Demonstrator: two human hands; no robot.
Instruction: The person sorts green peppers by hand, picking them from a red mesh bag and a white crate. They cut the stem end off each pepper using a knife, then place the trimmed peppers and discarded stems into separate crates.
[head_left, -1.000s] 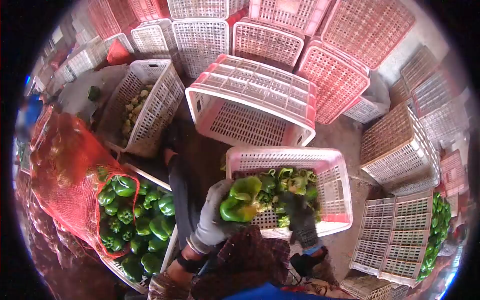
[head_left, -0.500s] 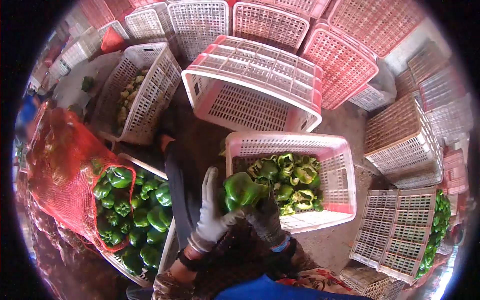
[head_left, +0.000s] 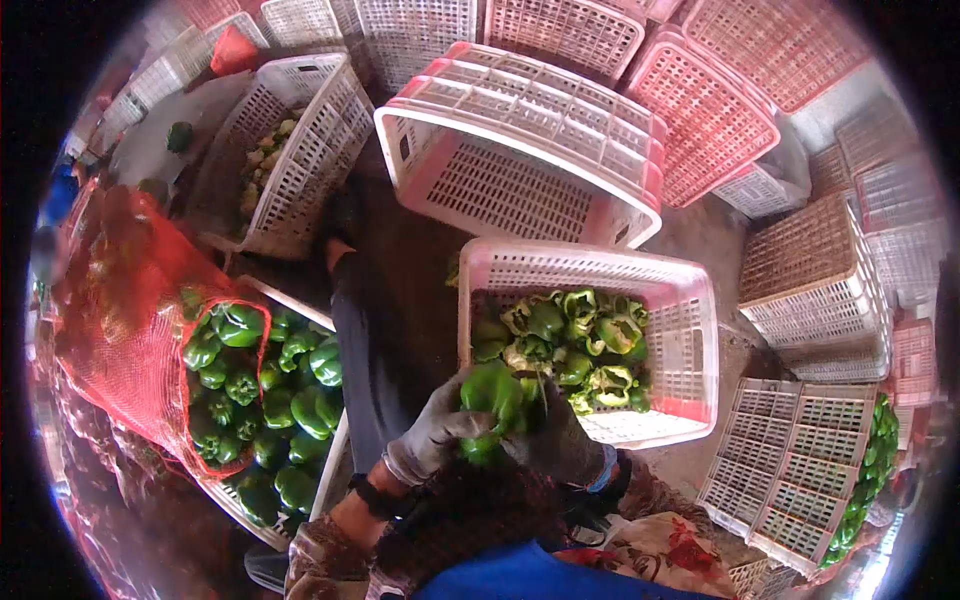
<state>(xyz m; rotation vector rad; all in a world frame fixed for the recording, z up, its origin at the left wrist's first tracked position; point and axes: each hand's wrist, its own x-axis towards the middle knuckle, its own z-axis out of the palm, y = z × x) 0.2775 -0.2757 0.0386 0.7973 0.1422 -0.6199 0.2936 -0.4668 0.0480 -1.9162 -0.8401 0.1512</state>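
Note:
My left hand, in a pale grey glove, is closed round a whole-looking green bell pepper. My right hand, in a darker glove, presses on the pepper's right side with bent fingers. A thin pale edge shows by the right fingers; I cannot make out what it is. Just beyond both hands stands a white and pink crate with cut pepper pieces showing pale insides. To the left, whole green peppers spill from a red mesh sack into another crate.
An overturned white and pink crate lies on its side ahead. A crate with pale vegetable pieces stands at the upper left. Stacked crates line the right, and a crate by green produce sits lower right.
My left hand's outstretched fingers have closed round the pepper. The pepper has turned and moved slightly lower, and my right hand has shifted a little right. The view has tilted slightly.

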